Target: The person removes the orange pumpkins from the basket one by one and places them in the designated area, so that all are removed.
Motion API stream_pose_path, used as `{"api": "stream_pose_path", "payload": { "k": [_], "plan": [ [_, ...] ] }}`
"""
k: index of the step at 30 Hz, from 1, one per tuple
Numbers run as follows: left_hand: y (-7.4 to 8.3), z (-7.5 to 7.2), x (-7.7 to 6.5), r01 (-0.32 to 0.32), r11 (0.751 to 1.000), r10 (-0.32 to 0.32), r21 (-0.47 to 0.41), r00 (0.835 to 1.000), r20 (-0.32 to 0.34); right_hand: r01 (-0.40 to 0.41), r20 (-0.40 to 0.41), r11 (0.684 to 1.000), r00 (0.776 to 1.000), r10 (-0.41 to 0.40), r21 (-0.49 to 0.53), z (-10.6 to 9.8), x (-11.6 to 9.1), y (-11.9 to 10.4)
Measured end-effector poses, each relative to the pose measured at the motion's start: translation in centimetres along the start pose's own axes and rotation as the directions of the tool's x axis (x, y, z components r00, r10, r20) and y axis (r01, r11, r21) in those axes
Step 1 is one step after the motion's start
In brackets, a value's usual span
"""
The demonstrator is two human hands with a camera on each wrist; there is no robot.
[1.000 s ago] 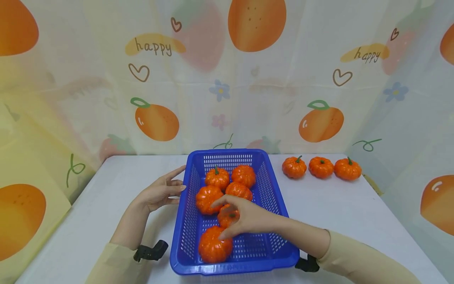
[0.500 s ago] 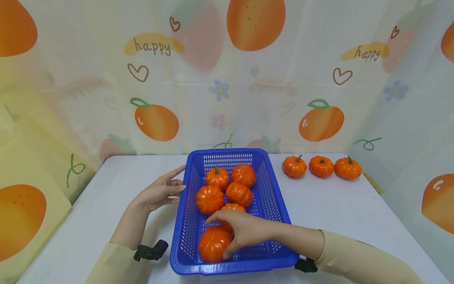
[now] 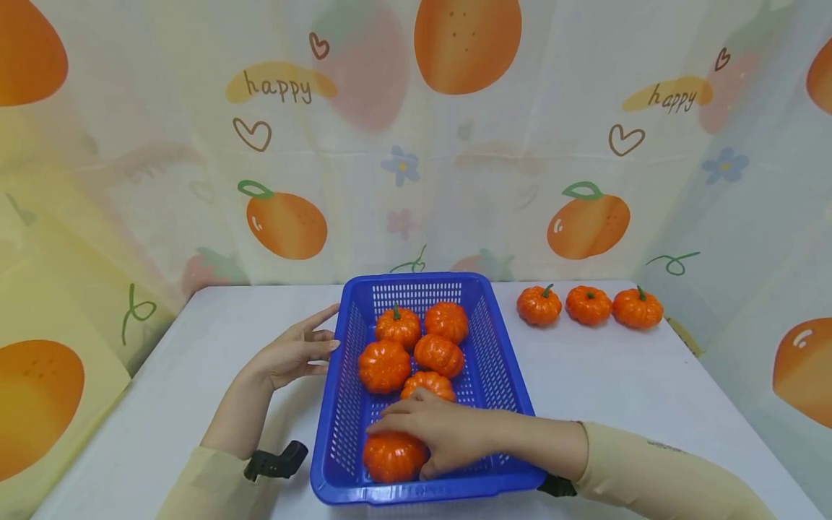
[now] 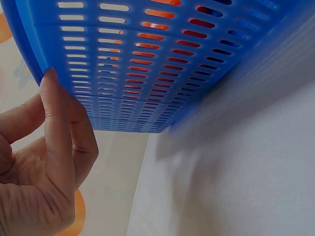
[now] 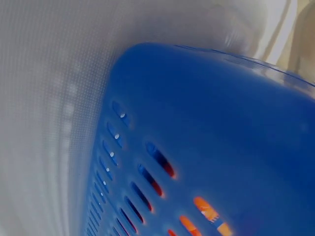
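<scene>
A blue plastic basket (image 3: 325, 433) with slotted sides holds several small orange pumpkins, among them one with a green stem (image 3: 398, 328). Inside its near end, my right hand (image 3: 448, 433) grips the front pumpkin (image 3: 392, 459), fingers over its top and thumb at its right side. Just behind that hand lies another pumpkin (image 3: 430, 384), partly covered by it. My left hand (image 3: 292, 354) touches the basket's left rim from outside with its fingertips. The left wrist view shows a fingertip (image 4: 50, 76) against the rim. In the right wrist view the basket wall hides the right hand.
Three more pumpkins, including a middle one (image 3: 588, 306), stand in a row at the back right of the white table (image 3: 585, 375). A fruit-printed curtain (image 3: 455, 180) hangs behind the table.
My right hand has come down from above the middle pumpkins toward the front one and closed its fingers round it. The left hand and the basket have stayed in place.
</scene>
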State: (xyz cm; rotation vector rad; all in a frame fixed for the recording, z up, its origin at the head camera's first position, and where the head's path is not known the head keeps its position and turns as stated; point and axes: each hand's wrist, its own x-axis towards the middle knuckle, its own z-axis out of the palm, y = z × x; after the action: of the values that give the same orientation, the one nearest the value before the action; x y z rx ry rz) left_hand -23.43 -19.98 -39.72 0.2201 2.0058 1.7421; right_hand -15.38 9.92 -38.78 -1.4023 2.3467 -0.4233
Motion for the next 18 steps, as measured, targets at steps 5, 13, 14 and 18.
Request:
{"api": "stream_pose_path", "payload": {
  "k": [5,13,14,18],
  "plan": [
    [-0.01,-0.03,-0.01,-0.002,1.000,0.002,-0.005,1.000,0.003,-0.021,-0.023,0.999,1.000,0.020,-0.044,0.24,-0.03,0.11],
    [0.04,0.10,-0.13,-0.005,1.000,0.005,-0.008,1.000,0.000,-0.037,-0.083,0.997,0.996,0.031,-0.073,-0.09,-0.07,-0.12],
    [0.05,0.11,-0.13,-0.005,1.000,0.005,-0.005,1.000,-0.001,-0.042,-0.092,0.997,0.995,0.036,-0.072,-0.15,-0.11,-0.16],
    [0.01,0.13,-0.15,-0.003,1.000,0.003,0.001,1.000,-0.010,-0.083,-0.117,0.996,0.990,0.079,-0.025,-0.46,-0.27,-0.17]
  ]
}}
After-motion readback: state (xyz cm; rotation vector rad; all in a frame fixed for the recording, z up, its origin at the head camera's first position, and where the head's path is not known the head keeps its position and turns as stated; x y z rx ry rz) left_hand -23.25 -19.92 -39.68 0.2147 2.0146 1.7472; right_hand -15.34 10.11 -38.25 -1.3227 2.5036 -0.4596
